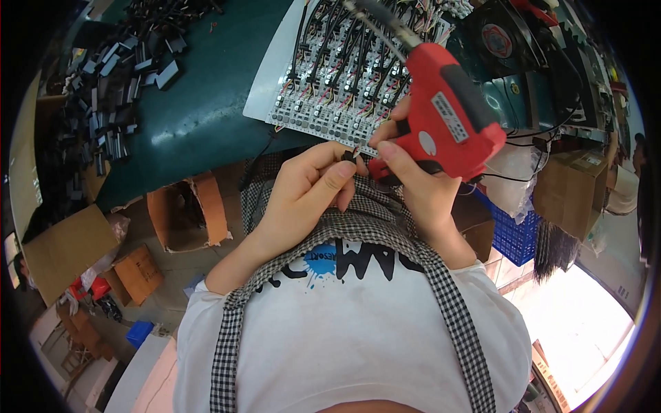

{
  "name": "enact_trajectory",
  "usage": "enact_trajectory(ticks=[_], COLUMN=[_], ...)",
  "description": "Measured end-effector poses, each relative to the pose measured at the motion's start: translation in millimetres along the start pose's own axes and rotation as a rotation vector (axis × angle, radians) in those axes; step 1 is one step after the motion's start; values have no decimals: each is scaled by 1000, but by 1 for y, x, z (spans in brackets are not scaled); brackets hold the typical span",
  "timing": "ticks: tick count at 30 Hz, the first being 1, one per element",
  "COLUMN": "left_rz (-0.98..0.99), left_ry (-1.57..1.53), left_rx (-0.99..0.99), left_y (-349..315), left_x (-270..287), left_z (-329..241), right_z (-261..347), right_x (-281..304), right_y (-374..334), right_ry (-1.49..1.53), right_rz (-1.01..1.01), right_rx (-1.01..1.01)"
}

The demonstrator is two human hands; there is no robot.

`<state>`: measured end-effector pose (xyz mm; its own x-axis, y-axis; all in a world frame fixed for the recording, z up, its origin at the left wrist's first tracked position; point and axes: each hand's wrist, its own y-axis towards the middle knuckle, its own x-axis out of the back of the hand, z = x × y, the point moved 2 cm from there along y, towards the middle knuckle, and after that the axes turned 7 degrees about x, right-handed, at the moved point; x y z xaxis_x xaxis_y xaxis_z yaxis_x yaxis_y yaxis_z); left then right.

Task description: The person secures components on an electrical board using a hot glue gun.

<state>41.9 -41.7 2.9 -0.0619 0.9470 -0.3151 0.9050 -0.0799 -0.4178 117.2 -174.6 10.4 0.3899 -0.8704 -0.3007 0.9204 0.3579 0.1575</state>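
Up close, right hand (pixel 413 172) gripping red soldering gun (pixel 451 113), left hand (pixel 306 189) pinching small black part (pixel 349 157).

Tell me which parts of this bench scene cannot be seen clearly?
- Head view: the small dark part pinched by the left hand is too small and finger-covered to identify.
- The red gun-shaped tool hides its own tip behind the right hand.
- The black pieces blur near the rim.
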Motion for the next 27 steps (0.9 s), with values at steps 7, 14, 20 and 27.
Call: enact_trajectory(ticks=[7,14,20,27], left_rz=[-129,-157,-133,-66], left_ry=[264,325,84,-186], left_rx=[-166,-211,-154,-201], left_y=[2,1,1,3], left_x=[3,4,7,4], left_z=[6,5,10,11], right_z=[-7,-10,-11,-16], right_x=[-2,-4,-11,-16], right_y=[-1,-1,-3,-9], right_ry=[-44,-78,22,159], right_rz=[138,129,84,68], right_rx=[-117,-106,-115,-222])
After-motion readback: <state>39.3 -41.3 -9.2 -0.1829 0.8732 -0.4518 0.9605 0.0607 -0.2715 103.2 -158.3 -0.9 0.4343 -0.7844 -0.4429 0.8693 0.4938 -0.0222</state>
